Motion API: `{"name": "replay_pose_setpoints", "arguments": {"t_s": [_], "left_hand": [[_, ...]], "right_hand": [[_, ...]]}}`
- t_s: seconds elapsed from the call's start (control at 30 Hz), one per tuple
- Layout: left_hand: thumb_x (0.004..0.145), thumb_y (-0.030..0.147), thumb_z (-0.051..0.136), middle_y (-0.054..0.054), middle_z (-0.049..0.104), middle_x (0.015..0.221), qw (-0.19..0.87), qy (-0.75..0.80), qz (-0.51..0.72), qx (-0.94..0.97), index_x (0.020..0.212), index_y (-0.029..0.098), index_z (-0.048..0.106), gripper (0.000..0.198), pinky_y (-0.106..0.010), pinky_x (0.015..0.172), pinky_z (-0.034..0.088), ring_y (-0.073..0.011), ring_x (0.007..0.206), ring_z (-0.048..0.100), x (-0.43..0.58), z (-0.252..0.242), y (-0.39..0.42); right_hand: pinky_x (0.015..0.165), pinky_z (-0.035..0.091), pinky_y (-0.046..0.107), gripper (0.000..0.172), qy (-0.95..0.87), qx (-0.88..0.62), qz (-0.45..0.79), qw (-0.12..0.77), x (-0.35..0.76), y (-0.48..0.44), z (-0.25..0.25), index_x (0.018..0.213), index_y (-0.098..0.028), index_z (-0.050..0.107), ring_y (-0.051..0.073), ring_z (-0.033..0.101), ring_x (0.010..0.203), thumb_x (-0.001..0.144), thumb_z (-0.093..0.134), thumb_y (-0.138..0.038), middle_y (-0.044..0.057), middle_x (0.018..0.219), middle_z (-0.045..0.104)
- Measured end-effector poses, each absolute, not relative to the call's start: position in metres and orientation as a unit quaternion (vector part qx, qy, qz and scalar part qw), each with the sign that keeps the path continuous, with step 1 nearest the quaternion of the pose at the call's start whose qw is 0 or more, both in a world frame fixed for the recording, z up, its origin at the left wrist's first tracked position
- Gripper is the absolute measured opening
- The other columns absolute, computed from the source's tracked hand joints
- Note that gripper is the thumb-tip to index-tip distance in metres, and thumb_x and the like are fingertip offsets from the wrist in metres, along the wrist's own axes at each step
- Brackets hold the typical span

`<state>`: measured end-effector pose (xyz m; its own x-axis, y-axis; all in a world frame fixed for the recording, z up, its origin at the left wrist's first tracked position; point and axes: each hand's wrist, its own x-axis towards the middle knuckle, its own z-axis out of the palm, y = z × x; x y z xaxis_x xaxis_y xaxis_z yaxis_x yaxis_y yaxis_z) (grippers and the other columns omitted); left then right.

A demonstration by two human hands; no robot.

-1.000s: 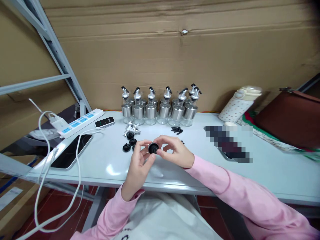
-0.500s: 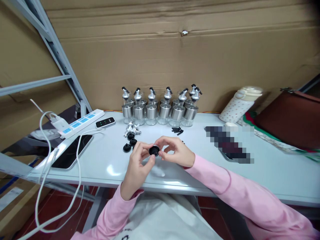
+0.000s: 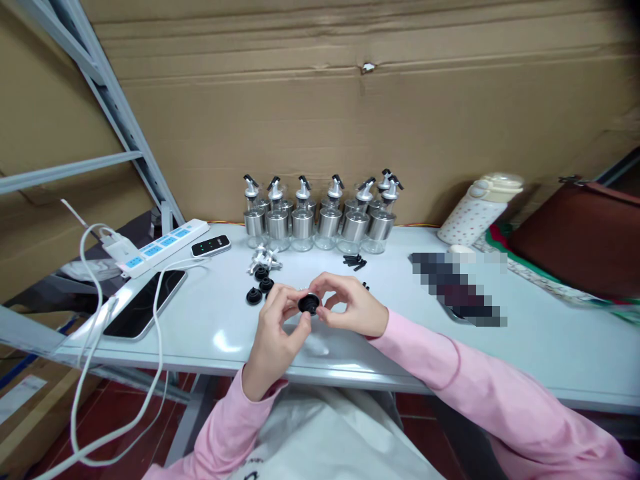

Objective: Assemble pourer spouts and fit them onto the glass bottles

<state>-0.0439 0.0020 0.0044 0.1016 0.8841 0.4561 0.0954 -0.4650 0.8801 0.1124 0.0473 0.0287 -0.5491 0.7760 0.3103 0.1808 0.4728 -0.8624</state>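
**Holding one black cap (image 3: 309, 305) in two hands**

Pinching it from both sides, the left hand (image 3: 277, 328) and the right hand (image 3: 351, 311) grip the cap with their fingertips, just above the white table (image 3: 525, 333). More loose caps (image 3: 260, 285) lie at 10 o'clock from it. A row of glass bottles (image 3: 320, 221) stands at 12 o'clock. A phone (image 3: 145, 303) lies at 9 o'clock beside a white cable (image 3: 159, 300), and a spotted flask (image 3: 475, 210) lies at 2 o'clock. The power strip (image 3: 160, 243) has marks too small to read.

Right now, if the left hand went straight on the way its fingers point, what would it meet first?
The black cap, which the left hand pinches at its fingertips; right behind it, probably, the right hand.
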Motion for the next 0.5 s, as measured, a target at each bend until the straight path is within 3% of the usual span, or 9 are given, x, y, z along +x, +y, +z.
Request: {"name": "replay_pose_setpoints", "arguments": {"t_s": [0.5], "left_hand": [[0.068, 0.008, 0.053, 0.002, 0.047, 0.080, 0.297, 0.424, 0.531, 0.671, 0.083, 0.020, 0.047, 0.020, -0.023, 0.072, 0.047, -0.0105, 0.075, 0.054, -0.0415, 0.0018, 0.0014]], "right_hand": [[0.058, 0.051, 0.023, 0.021, -0.802, -0.268, 0.410, 0.342, 0.1159, 0.0501, 0.0261, 0.079, -0.013, 0.055, 0.010, 0.055, 0.063, 0.058, 0.053, -0.012, 0.001, 0.071, 0.059]]}}
